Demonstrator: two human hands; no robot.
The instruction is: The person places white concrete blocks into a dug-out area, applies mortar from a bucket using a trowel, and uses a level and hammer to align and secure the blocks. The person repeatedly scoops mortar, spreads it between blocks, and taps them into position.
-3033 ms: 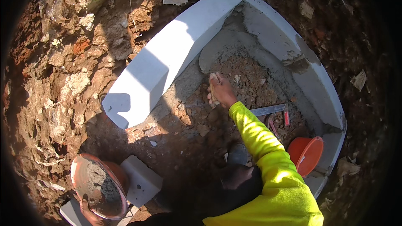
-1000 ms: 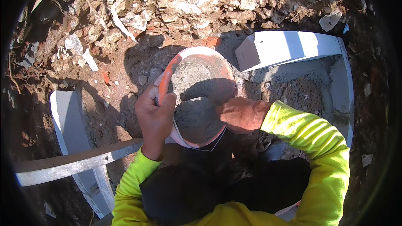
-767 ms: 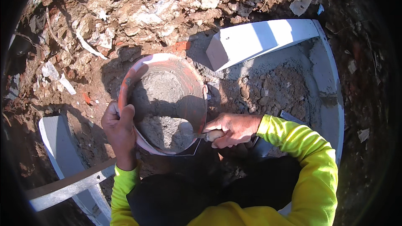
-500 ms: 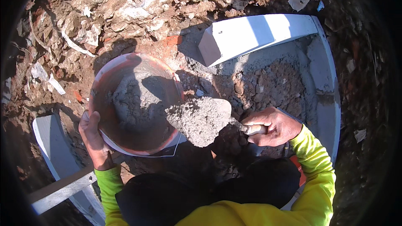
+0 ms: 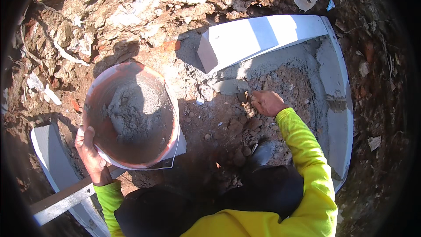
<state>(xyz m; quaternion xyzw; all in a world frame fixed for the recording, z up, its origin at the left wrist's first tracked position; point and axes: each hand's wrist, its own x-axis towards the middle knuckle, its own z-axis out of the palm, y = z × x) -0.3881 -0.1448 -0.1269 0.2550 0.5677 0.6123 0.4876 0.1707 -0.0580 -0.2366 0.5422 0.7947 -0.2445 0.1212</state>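
Note:
My left hand (image 5: 90,153) grips the rim of a round bucket (image 5: 98,142) at its lower left, thumb at the edge. Grey wet mortar (image 5: 136,103) lies heaped inside it, partly in shadow. To the right, my right hand (image 5: 268,103) is closed round the handle of a trowel (image 5: 231,86), which the fingers mostly hide. The trowel's blade points left, low by the foot of a pale concrete block (image 5: 245,39). A band of grey mortar (image 5: 280,60) runs along the block's near side.
Another pale block (image 5: 337,136) curves down the right side, joined at the corner. On the left lie a further block (image 5: 52,149) and a metal bar (image 5: 66,202). Rough soil and rubble (image 5: 131,13) rise at the back. My dark-clad knees (image 5: 166,208) are at the front.
My right hand has moved up and away with the trowel, from beside the bucket to the block. The mortar heap is no longer visible on the blade. The bucket sits slightly lower left.

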